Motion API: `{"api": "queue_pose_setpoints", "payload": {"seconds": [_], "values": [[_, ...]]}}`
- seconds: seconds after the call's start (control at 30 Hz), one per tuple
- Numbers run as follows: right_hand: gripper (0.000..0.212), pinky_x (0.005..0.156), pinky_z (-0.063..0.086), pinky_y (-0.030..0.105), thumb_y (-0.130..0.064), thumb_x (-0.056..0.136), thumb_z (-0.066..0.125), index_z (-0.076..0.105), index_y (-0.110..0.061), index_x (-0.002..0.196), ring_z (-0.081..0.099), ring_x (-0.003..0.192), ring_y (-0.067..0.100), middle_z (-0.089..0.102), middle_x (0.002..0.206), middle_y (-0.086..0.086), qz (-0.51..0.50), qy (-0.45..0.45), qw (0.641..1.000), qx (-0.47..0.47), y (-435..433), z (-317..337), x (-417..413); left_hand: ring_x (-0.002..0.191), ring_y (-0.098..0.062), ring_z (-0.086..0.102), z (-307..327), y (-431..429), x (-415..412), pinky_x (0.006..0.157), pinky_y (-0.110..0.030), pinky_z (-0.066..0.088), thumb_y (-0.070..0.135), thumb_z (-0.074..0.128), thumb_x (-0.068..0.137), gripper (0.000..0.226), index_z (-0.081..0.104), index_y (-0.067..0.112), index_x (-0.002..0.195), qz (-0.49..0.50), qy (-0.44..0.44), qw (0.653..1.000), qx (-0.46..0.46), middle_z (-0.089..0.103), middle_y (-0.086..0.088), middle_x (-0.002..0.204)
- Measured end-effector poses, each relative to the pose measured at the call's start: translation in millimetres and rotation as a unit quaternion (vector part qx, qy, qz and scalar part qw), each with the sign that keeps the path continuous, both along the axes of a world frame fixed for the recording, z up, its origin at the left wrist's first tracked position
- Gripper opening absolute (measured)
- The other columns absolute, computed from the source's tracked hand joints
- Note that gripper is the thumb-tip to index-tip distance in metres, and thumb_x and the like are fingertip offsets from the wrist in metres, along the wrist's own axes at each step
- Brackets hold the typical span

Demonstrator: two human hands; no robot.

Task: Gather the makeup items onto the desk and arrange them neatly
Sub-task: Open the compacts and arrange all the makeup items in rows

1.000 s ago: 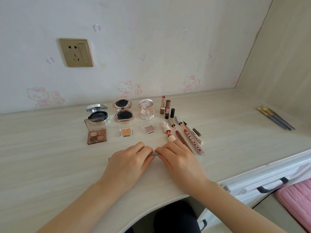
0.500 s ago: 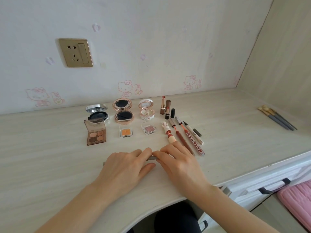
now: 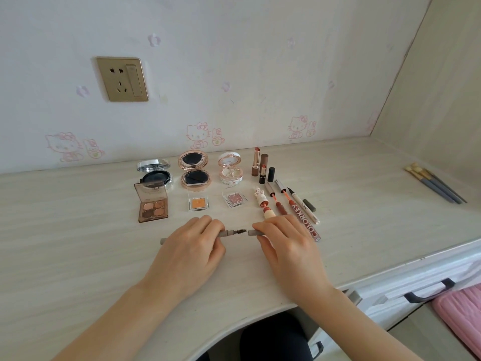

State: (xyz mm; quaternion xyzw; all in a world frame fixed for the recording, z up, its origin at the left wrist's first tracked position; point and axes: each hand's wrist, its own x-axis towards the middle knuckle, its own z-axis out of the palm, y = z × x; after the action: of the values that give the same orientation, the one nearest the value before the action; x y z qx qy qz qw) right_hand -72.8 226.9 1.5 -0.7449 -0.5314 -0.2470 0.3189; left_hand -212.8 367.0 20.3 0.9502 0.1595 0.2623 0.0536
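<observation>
Left hand (image 3: pixel 190 254) pinches a grey brow pencil (image 3: pixel 227 233) at the bench (image 3: pixel 78 243) front, its spoolie brush (image 3: pixel 241 231) bared and pointing right; right hand (image 3: pixel 286 251) pinches the matching cap (image 3: pixel 253 232) just beside the brush tip, not touching. Just behind lie the eyeshadow palette (image 3: pixel 153 207), compacts (image 3: pixel 194 178) and lip tubes (image 3: pixel 303 217).

Back wall (image 3: pixel 234 61): pale wallpaper with faint pink cartoon-cat and flower prints. Gold socket plate (image 3: pixel 122 79) mounted upper left. Counter (image 3: pixel 65 230): light wood-grain, curved front edge. Matching side panel (image 3: pixel 442 87) at right. White drawer (image 3: pixel 406 278) with dark handle (image 3: pixel 426 293) below; pink cushion (image 3: pixel 460 316) beside it. Light soft, even.
</observation>
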Motion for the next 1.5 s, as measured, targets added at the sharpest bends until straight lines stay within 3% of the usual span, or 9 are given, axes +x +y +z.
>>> {"api": "queue_pose_setpoints", "payload": {"seconds": [0.17,0.33,0.5,0.7,0.83,1.0,1.17,1.3,1.5], "values": [[0.015,0.071,0.053,0.039,-0.013,0.083,0.071,0.071,-0.014,0.098,0.062,0.087,0.022,0.068,0.093,-0.002,-0.029,0.023,0.999,-0.005,-1,-4,3,0.083,-0.015,0.058,-4,5,0,0.064,-0.024,0.048,-0.001,0.062,0.079,0.026,0.067,0.011,0.101,0.001,-0.027,0.999,-0.023,0.059,0.004,0.089],[0.013,0.072,0.054,0.035,-0.018,0.083,0.07,0.071,-0.017,0.096,0.061,0.086,0.017,0.069,0.089,-0.007,-0.026,0.066,0.997,0.008,-1,-3,3,0.088,-0.015,0.06,-3,6,1,0.076,-0.029,0.051,0.002,0.062,0.087,0.03,0.064,0.011,0.116,-0.03,-0.063,0.996,-0.064,0.06,0.003,0.098],[0.012,0.075,0.048,0.024,-0.018,0.082,0.072,0.068,-0.019,0.094,0.058,0.084,0.011,0.064,0.088,-0.01,-0.012,0.142,0.99,0.02,-2,1,7,0.068,-0.013,0.058,3,2,3,0.063,-0.039,0.053,0.015,0.071,0.084,0.029,0.066,0.016,0.112,-0.003,-0.116,0.985,-0.129,0.06,0.007,0.078],[0.021,0.067,0.037,0.007,-0.028,0.086,0.066,0.061,-0.032,0.106,0.053,0.08,0.001,0.054,0.078,-0.019,-0.01,0.21,0.978,0.012,-7,-1,16,0.06,-0.013,0.057,7,-3,9,0.064,-0.04,0.052,0.025,0.073,0.082,0.028,0.065,0.023,0.109,0.017,-0.155,0.971,-0.18,0.057,0.007,0.06],[0.018,0.063,0.042,0.012,-0.037,0.088,0.057,0.056,-0.038,0.105,0.052,0.077,0.005,0.052,0.074,-0.015,-0.005,0.214,0.976,0.035,-13,4,29,0.059,-0.009,0.057,6,-8,17,0.066,-0.04,0.052,0.027,0.071,0.083,0.039,0.057,0.026,0.12,0.009,-0.138,0.97,-0.2,0.059,0.008,0.059],[0.022,0.062,0.038,0.009,-0.031,0.085,0.061,0.06,-0.036,0.107,0.052,0.08,0.0,0.054,0.074,-0.019,-0.044,0.217,0.975,0.001,-29,1,55,0.06,-0.009,0.055,5,-15,28,0.063,-0.038,0.05,0.03,0.066,0.085,0.024,0.053,0.034,0.105,-0.011,-0.128,0.97,-0.207,0.057,0.008,0.059],[0.02,0.061,0.033,0.008,-0.034,0.087,0.061,0.061,-0.034,0.107,0.051,0.08,-0.002,0.056,0.074,-0.019,-0.072,0.215,0.974,-0.01,-45,1,82,0.062,-0.008,0.054,5,-29,48,0.063,-0.036,0.049,0.03,0.061,0.088,0.023,0.053,0.038,0.108,-0.04,-0.108,0.974,-0.193,0.055,0.007,0.062],[0.022,0.063,0.032,0.009,-0.03,0.087,0.063,0.062,-0.029,0.108,0.051,0.081,0.008,0.057,0.077,-0.018,-0.084,0.215,0.972,-0.046,-56,0,103,0.062,-0.004,0.054,5,-45,70,0.06,-0.025,0.046,0.032,0.057,0.089,0.018,0.057,0.034,0.107,-0.067,-0.099,0.976,-0.183,0.054,0.013,0.06],[0.028,0.064,0.032,0.011,-0.027,0.087,0.063,0.06,-0.027,0.115,0.048,0.086,0.012,0.056,0.081,-0.017,-0.102,0.209,0.97,-0.076,-73,-4,131,0.063,-0.008,0.047,1,-69,111,0.057,-0.027,0.043,0.03,0.056,0.091,0.014,0.062,0.032,0.104,-0.088,-0.071,0.98,-0.161,0.045,0.01,0.06]]}}
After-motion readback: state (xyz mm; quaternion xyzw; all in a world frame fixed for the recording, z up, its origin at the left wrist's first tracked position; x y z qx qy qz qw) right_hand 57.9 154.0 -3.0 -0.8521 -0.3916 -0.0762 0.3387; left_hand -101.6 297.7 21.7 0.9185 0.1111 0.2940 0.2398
